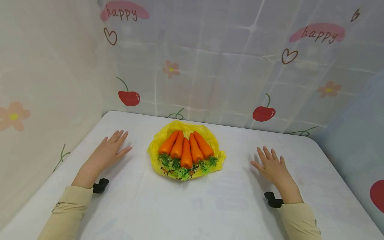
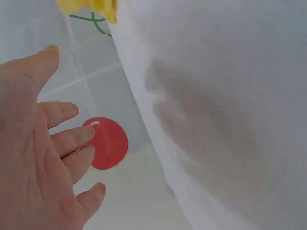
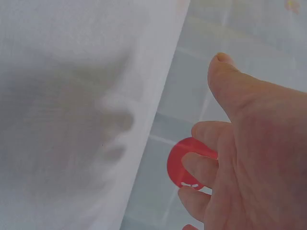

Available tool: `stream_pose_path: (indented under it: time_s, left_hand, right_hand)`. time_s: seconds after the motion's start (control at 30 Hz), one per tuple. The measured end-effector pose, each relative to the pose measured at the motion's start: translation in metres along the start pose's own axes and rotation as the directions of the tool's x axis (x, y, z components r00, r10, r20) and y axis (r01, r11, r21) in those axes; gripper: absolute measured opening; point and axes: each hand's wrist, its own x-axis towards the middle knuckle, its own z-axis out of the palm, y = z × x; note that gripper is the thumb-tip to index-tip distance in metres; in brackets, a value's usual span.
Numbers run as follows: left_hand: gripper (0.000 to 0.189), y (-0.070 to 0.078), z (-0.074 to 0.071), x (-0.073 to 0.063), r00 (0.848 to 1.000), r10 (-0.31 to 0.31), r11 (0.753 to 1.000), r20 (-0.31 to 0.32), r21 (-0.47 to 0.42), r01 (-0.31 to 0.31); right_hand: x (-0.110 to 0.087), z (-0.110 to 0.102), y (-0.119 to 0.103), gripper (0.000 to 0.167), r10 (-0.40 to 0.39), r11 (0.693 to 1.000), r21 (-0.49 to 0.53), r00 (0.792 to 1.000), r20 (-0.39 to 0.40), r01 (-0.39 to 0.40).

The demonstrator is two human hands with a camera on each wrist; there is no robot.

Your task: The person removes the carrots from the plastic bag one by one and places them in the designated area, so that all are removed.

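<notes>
Several orange carrots (image 1: 186,153) with green leafy tops (image 1: 183,173) lie fanned out on a spread yellow plastic bag (image 1: 154,143) in the middle of the table. To the left of the bag, my left hand (image 1: 109,151) hovers palm down over the table, fingers spread and holding nothing. My right hand (image 1: 273,168) is on the other side, farther from the bag, its fingers also spread with nothing in them. Both wrist views show a bare palm and loosely extended fingers, with the hand's shadow on the white cloth. A corner of the yellow bag (image 2: 103,7) shows in the left wrist view.
A white cloth covers the table (image 1: 192,210). Behind it hangs a pale curtain (image 1: 210,73) printed with cherries, flowers and hearts, and similar sheets enclose the left and right sides. A black wrist camera (image 1: 100,185) sits at the left wrist, another camera (image 1: 272,200) at the right.
</notes>
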Motion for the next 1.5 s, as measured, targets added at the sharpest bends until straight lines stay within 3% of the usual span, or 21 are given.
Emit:
stream_pose_path:
  time_s: [0.5,0.83,1.27,1.5]
  left_hand:
    - [0.074,0.042,-0.018,0.0,0.997,0.074,0.994,-0.003,-0.082,-0.074]
    - [0.077,0.067,-0.024,-0.001,0.992,0.114,0.985,-0.044,-0.125,-0.119]
    - [0.069,0.098,-0.016,0.022,0.985,0.173,0.968,-0.021,-0.183,-0.173]
    - [0.068,0.105,-0.008,0.031,0.982,0.189,0.959,0.014,-0.216,-0.181]
  right_hand:
    - [-0.003,-0.012,-0.019,0.077,-0.009,1.0,0.018,1.0,-0.011,0.01]
    - [-0.01,-0.02,-0.037,0.083,-0.092,0.994,0.055,0.995,-0.028,0.093]
    - [0.005,-0.024,-0.079,0.078,-0.174,0.98,0.088,0.984,-0.033,0.177]
    - [0.012,-0.017,-0.095,0.073,-0.193,0.973,0.123,0.981,-0.021,0.194]
